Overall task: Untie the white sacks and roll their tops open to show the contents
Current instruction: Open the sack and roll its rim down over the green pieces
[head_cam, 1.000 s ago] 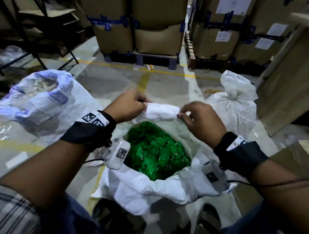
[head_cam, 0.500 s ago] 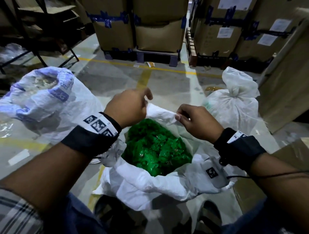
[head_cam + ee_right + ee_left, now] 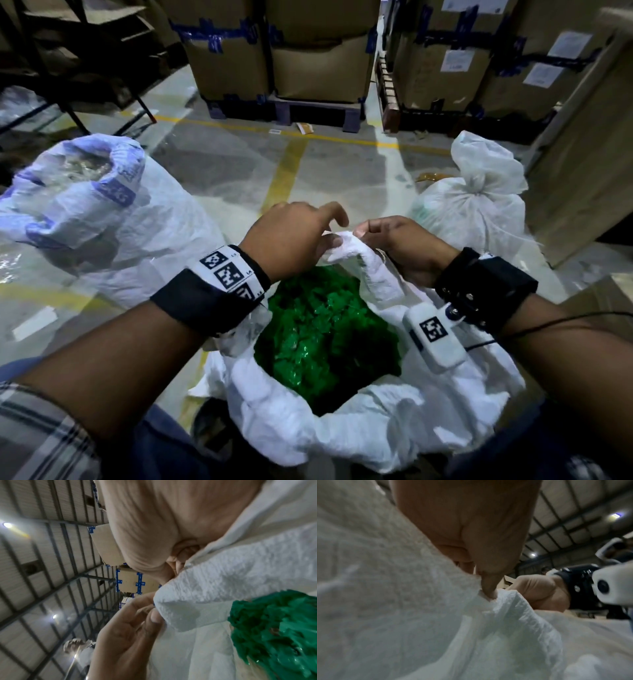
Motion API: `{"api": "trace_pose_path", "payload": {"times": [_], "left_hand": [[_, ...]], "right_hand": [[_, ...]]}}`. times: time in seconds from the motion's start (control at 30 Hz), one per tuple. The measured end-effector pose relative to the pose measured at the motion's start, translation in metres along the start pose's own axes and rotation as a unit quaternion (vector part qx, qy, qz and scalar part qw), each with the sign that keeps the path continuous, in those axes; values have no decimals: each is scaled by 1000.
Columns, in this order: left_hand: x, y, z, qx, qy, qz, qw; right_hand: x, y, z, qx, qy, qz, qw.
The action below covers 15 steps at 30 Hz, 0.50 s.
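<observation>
A white woven sack (image 3: 301, 425) stands open in front of me, its rolled top showing green plastic pieces (image 3: 325, 339). My left hand (image 3: 327, 240) and right hand (image 3: 363, 234) meet at the far side of the rolled rim (image 3: 373, 270), and each pinches the fabric. In the left wrist view the thumb (image 3: 488, 588) digs into the white fold. The right wrist view has the rim (image 3: 214, 588) between both hands, beside the green pieces (image 3: 274, 635). A tied white sack (image 3: 476, 209) stands at the right.
At the left leans an open white sack with blue print (image 3: 102, 219) holding clear material. Stacked cardboard boxes on pallets (image 3: 281, 51) line the far side, and a board (image 3: 582, 144) stands at the right. Grey floor with yellow lines (image 3: 284, 174) lies between.
My hands have come closer together on the far rim, the left moving right. The fold between them has bunched up and lifted.
</observation>
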<state>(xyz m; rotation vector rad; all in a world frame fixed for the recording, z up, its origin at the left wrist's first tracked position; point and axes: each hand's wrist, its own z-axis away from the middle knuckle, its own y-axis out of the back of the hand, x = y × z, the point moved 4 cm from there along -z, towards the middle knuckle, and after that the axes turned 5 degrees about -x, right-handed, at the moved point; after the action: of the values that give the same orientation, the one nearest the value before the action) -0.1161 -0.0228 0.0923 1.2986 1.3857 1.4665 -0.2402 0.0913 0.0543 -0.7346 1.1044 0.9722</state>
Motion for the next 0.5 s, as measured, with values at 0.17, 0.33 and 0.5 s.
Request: {"api": "trace_pose_path", "payload": {"times": [0.17,0.33,0.5], "left_hand": [[-19,-9,1,-41,72,164,983],[-43,-11,-1,-71,142,282,946],[-32,-5,-1,-63,86,338,935]], "right_hand": [[-24,-10,18,98,201,478,850],[-22,-21,25,87,165,684,705],[-11,0,9,36,94,380,920]]}}
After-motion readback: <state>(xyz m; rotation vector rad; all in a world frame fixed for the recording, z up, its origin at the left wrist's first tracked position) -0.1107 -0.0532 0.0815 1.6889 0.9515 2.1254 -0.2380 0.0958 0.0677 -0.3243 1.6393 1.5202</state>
